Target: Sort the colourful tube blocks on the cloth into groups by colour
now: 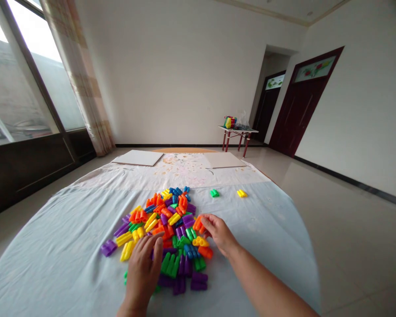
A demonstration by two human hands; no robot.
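Observation:
A loose pile of plastic pieces in purple, green, yellow, orange and blue [191,251] lies on the blue-covered table [69,246]. At the pile's right edge my right hand [217,231] is closed with its fingertips on an orange piece [198,224]. My left hand [145,264] rests over the near left side of the pile, thumb and fingers apart, hiding the pieces beneath it. A green piece [214,193] and a yellow piece [242,193] lie apart from the pile, beyond my right hand.
Two flat boards, one white [138,157] and one beige [224,160], lie at the table's far side. Behind stands a small table [239,130] with a colourful bag [230,122] and clear plastic. A curtained window is at the left, doors at the right.

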